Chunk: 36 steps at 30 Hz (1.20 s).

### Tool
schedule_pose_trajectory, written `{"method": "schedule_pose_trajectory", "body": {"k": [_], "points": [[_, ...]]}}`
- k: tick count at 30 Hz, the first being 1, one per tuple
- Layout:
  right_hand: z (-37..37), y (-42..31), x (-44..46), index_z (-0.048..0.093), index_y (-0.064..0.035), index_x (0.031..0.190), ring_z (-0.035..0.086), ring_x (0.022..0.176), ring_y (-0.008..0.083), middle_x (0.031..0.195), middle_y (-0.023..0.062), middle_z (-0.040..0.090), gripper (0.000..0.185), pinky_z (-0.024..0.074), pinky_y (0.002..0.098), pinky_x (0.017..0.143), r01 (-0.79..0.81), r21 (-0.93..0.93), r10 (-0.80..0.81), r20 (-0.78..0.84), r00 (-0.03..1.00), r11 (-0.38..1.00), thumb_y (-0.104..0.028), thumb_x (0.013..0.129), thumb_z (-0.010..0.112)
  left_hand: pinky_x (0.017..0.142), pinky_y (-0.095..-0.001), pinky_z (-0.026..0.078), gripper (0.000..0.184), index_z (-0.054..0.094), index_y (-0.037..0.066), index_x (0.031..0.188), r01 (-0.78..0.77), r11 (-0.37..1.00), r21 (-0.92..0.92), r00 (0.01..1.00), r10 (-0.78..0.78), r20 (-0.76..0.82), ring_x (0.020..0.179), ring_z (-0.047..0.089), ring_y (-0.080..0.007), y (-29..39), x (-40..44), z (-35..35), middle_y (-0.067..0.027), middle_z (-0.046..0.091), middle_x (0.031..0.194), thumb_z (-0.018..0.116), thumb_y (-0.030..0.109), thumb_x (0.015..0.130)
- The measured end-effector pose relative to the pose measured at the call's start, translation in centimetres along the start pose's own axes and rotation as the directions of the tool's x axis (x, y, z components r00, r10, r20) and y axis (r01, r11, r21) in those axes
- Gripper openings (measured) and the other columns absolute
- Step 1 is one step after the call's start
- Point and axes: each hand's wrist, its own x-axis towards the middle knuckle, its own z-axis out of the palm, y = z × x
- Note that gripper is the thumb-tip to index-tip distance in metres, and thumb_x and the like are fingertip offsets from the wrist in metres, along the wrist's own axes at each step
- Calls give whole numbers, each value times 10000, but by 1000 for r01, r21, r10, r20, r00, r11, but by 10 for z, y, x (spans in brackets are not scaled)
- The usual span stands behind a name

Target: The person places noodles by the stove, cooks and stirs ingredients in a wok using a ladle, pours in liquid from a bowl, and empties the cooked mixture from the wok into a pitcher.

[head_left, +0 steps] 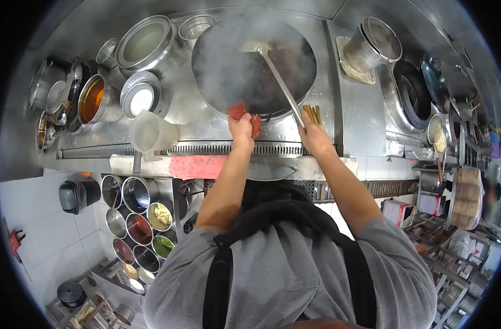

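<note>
A large dark wok (217,88) sits on the steel stove, with steam rising over it. My left hand (240,129) is closed on a red cloth (255,125) at the wok's near rim. My right hand (315,137) grips the long metal handle of a ladle (280,82), whose head is inside the wok, partly veiled by steam. A bundle of thin brown sticks (313,114) shows right beside my right hand; whether my fingers hold it too is unclear. The wok's contents look dark and are hard to make out.
Left of the wok stand a large steel pot (146,46), a perforated bowl (131,82) and a plastic jug (149,131). A lidded strainer pot (376,44) is at the right. Several ingredient pots (139,229) stand below left. A pink cloth (195,166) lies along the front edge.
</note>
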Motion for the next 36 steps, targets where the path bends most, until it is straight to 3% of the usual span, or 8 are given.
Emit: {"method": "schedule_pose_trajectory", "body": {"k": [3, 6, 8, 16, 23, 28, 30, 36], "points": [[-45, -25, 24, 451, -122, 1385, 620, 885, 469, 917, 295, 647, 494, 479, 539, 829, -354, -13, 349, 208, 914, 935, -217, 913, 559, 359, -306, 379, 187, 512, 94, 937, 45, 999, 15, 999, -45, -3, 537, 602, -205, -8, 37, -8, -61, 579, 699, 492, -6, 781], [-77, 7, 18, 485, -130, 1373, 627, 900, 454, 903, 279, 657, 476, 481, 526, 834, -354, -77, 361, 152, 920, 932, -249, 920, 568, 383, -324, 398, 173, 525, 95, 936, 48, 996, -73, 988, -37, 151, 545, 603, -202, -4, 24, -16, -69, 594, 700, 498, 11, 787], [-108, 33, 0, 510, -137, 1361, 629, 884, 454, 886, 271, 660, 472, 490, 514, 815, -286, -70, 294, 157, 943, 956, -282, 919, 585, 394, -331, 398, 173, 525, 99, 934, 31, 999, -16, 999, -31, -19, 537, 594, -196, 16, -10, -1, -71, 582, 688, 488, 8, 792], [-223, 27, -47, 562, -112, 1314, 646, 743, 422, 754, 227, 660, 439, 517, 467, 700, -83, -192, 146, 342, 928, 978, -203, 893, 642, 407, -323, 394, 205, 482, 88, 969, 41, 996, -84, 999, -43, -24, 541, 591, -193, 8, -17, 4, -76, 582, 732, 473, -12, 790], [-139, 13, -50, 415, -152, 1423, 641, 793, 438, 825, 265, 650, 545, 501, 512, 728, -88, -127, 136, 447, 884, 988, -219, 917, 605, 383, -348, 426, 338, 421, 91, 1110, 42, 994, -102, 997, -48, -63, 561, 606, -219, -19, 4, -8, -101, 569, 799, 482, -32, 801], [-55, -16, -15, 398, -174, 1412, 628, 854, 458, 869, 289, 648, 506, 482, 552, 777, -284, 23, 259, 343, 903, 959, -254, 932, 539, 396, -352, 452, 388, 453, 131, 1143, 24, 998, 58, 995, -29, 96, 573, 614, -217, -16, 40, -14, -83, 581, 763, 454, -23, 787], [-20, -4, -1, 409, -163, 1403, 626, 851, 463, 862, 289, 648, 491, 482, 551, 781, -211, 74, 192, 211, 959, 975, -265, 937, 528, 377, -344, 420, 399, 456, 116, 1151, -95, 995, -21, 994, 93, -64, 551, 603, -205, -29, 32, -10, -85, 574, 738, 463, -25, 778], [-56, 2, 12, 466, -105, 1369, 622, 853, 472, 861, 286, 648, 465, 481, 537, 786, -296, 31, 291, 116, 950, 955, -282, 943, 518, 364, -340, 414, 317, 507, 94, 1073, -12, 1000, 25, 996, 14, -84, 528, 589, -194, -4, 30, -1, -78, 580, 733, 487, -13, 776]]}}
